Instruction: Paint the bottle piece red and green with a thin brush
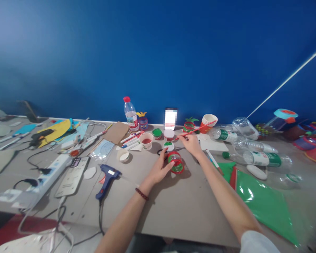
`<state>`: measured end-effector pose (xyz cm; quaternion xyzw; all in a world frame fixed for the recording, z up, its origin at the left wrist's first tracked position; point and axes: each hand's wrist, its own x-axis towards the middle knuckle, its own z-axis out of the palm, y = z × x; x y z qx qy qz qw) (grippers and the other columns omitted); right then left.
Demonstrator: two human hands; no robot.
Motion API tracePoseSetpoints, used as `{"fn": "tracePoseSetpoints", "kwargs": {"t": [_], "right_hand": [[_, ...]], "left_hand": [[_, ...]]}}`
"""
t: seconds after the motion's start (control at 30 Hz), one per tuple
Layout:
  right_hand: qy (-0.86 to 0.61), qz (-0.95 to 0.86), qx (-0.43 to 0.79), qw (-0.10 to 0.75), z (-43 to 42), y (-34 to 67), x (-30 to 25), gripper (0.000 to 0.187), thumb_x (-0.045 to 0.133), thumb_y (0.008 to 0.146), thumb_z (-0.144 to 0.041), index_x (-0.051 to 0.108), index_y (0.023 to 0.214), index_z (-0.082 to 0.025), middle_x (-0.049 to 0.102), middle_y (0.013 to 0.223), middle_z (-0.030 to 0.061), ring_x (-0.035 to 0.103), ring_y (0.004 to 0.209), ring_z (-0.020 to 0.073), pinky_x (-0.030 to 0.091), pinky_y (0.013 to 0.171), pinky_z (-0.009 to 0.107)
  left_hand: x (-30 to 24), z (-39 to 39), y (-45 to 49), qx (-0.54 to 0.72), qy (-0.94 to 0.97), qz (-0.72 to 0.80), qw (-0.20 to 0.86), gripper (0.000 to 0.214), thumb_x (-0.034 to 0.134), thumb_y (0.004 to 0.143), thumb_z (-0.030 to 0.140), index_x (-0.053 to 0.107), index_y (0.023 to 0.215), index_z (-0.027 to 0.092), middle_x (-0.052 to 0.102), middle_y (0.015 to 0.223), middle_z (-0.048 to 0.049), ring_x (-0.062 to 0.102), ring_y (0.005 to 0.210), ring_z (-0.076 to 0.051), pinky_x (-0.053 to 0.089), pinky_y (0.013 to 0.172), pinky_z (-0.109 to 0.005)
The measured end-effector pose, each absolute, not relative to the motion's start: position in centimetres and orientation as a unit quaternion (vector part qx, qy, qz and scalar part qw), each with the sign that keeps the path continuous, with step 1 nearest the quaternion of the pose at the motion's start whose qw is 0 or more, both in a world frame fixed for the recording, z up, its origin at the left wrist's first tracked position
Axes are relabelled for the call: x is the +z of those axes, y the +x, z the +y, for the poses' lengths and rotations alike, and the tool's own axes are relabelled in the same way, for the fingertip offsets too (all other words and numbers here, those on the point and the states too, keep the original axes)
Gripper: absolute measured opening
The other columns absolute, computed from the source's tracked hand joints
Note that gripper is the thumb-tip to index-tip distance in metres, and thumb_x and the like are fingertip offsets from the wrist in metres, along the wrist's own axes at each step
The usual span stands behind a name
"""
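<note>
head view: on the worktop [173,211], a red-and-green ring [176,162] cut from thin plastic was steadied by left hand [159,171] fingers. probably light, easily crushed, best held at the rim. right hand [191,143] fingers pinched a red-handled brush [198,129].

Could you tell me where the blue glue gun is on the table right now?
In the head view the glue gun lies on the table's left half, beside the left forearm, right of the white power strip.
</note>
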<state>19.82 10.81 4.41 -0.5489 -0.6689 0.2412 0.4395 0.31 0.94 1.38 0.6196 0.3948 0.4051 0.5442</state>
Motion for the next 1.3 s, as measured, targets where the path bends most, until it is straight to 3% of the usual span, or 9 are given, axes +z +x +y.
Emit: {"fn": "tracePoseSetpoints", "kwargs": {"t": [0.2, 0.3, 0.47, 0.6, 0.77, 0.83, 1.0, 1.3], "right_hand": [[-0.539, -0.589, 0.310, 0.516, 9.6, 21.2, 5.9, 0.047, 0.062, 0.081, -0.060, 0.075, 0.084, -0.014, 0.071, 0.066, 0.0071, 0.061, 0.053, 0.0168, 0.048, 0.048, 0.028], [-0.493, -0.529, 0.378, 0.578, 8.2, 21.8, 7.2, 0.045, 0.070, 0.075, -0.061, 0.073, 0.081, -0.016, 0.073, 0.075, 0.0082, 0.063, 0.059, 0.0158, 0.047, 0.046, 0.025], [-0.424, -0.438, 0.475, 0.635, 4.5, 23.0, 8.7, 0.038, 0.081, 0.067, -0.055, 0.071, 0.077, -0.020, 0.072, 0.069, 0.0051, 0.066, 0.062, 0.0173, 0.050, 0.047, 0.026], [-0.417, -0.441, 0.486, 0.629, 1.5, 23.5, 8.3, 0.033, 0.077, 0.075, -0.053, 0.071, 0.082, -0.022, 0.075, 0.076, 0.0066, 0.071, 0.070, 0.0215, 0.056, 0.054, 0.031], [-0.398, -0.480, 0.485, 0.613, -0.6, 23.0, 6.1, 0.029, 0.073, 0.081, -0.050, 0.070, 0.087, -0.022, 0.075, 0.080, 0.0066, 0.073, 0.077, 0.0240, 0.060, 0.062, 0.037], [-0.391, -0.504, 0.482, 0.601, -0.9, 22.8, 5.3, 0.027, 0.070, 0.084, -0.048, 0.070, 0.088, -0.022, 0.074, 0.085, 0.0069, 0.072, 0.079, 0.0235, 0.060, 0.066, 0.039], [-0.411, -0.540, 0.466, 0.567, -1.3, 22.7, 4.9, 0.029, 0.069, 0.084, -0.052, 0.067, 0.088, -0.023, 0.073, 0.079, 0.0044, 0.070, 0.068, 0.0197, 0.060, 0.069, 0.038], [-0.418, -0.567, 0.457, 0.543, -1.7, 22.2, 5.1, 0.031, 0.063, 0.088, -0.054, 0.062, 0.085, -0.022, 0.070, 0.074, 0.0028, 0.068, 0.068, 0.0177, 0.057, 0.066, 0.033]], "left_hand": [[1.4, 0.3, 0.0, 0.453, 0.657, 0.400, 0.451, 0.079, 0.070, 0.083, 0.051, 0.033, 0.147, 0.024, 0.042, 0.150, -0.0155, 0.045, 0.135, -0.034, 0.038, 0.112, -0.051], [1.2, -0.1, -0.1, 0.469, 0.678, 0.406, 0.395, 0.084, 0.075, 0.077, 0.051, 0.034, 0.147, 0.027, 0.040, 0.151, -0.0139, 0.041, 0.137, -0.036, 0.035, 0.113, -0.055], [1.1, -0.2, -0.1, 0.493, 0.680, 0.424, 0.338, 0.090, 0.080, 0.072, 0.051, 0.034, 0.147, 0.031, 0.046, 0.146, -0.0131, 0.041, 0.137, -0.039, 0.029, 0.115, -0.063], [0.9, -0.1, 0.0, 0.494, 0.686, 0.428, 0.319, 0.091, 0.079, 0.073, 0.051, 0.032, 0.149, 0.034, 0.043, 0.149, -0.0112, 0.036, 0.141, -0.038, 0.024, 0.119, -0.063], [1.1, -0.2, 0.1, 0.491, 0.717, 0.425, 0.253, 0.081, 0.076, 0.079, 0.044, 0.037, 0.147, 0.027, 0.045, 0.147, -0.0136, 0.040, 0.139, -0.036, 0.034, 0.116, -0.055], [1.5, -0.3, 0.2, 0.480, 0.733, 0.420, 0.238, 0.078, 0.074, 0.081, 0.041, 0.036, 0.147, 0.026, 0.045, 0.148, -0.0138, 0.039, 0.140, -0.035, 0.032, 0.117, -0.055], [2.0, -0.5, 0.2, 0.443, 0.771, 0.414, 0.194, 0.074, 0.070, 0.083, 0.039, 0.035, 0.147, 0.026, 0.047, 0.147, -0.0129, 0.041, 0.139, -0.033, 0.024, 0.121, -0.058], [2.1, -0.7, 0.1, 0.446, 0.787, 0.382, 0.190, 0.072, 0.068, 0.087, 0.036, 0.033, 0.149, 0.027, 0.045, 0.146, -0.0142, 0.043, 0.137, -0.033, 0.037, 0.114, -0.052]]}}
